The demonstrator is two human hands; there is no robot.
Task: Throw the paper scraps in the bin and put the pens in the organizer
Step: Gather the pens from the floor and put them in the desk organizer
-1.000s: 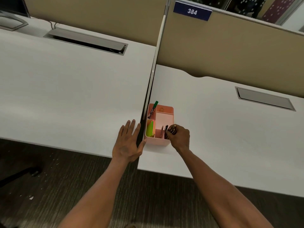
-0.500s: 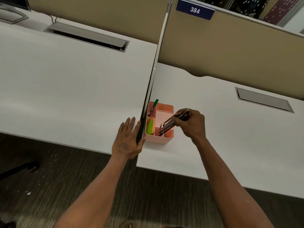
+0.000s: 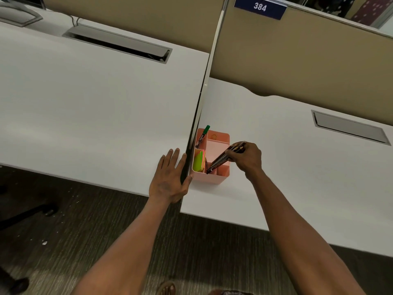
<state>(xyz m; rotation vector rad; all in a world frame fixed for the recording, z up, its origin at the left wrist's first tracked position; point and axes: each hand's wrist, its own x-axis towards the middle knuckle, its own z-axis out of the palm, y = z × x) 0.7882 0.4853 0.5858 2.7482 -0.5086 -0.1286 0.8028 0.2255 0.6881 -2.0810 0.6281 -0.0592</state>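
Note:
A pink organizer (image 3: 221, 178) stands on the right desk beside the gap between the two desks. A green marker (image 3: 203, 136) leans in its back left compartment and neon sticky notes (image 3: 198, 160) fill the front left one. My right hand (image 3: 246, 157) grips a bundle of dark pens (image 3: 223, 158), held slanted with the tips down in the front right compartment. My left hand (image 3: 170, 180) lies flat on the left desk's edge, fingers spread, thumb touching the organizer's front left corner. No bin or paper scraps on the desks are in view.
Two white desks meet at a narrow gap, with beige partitions (image 3: 297, 60) behind them. Each desk has a grey cable hatch (image 3: 119, 43) (image 3: 348, 128). A monitor base (image 3: 19, 15) stands far left. Small white specks (image 3: 44, 243) lie on the dark floor near a chair base (image 3: 25, 216).
My right hand has drawn back to the right and tilted the pens from upright to slanted in the organizer. The left hand has stayed put.

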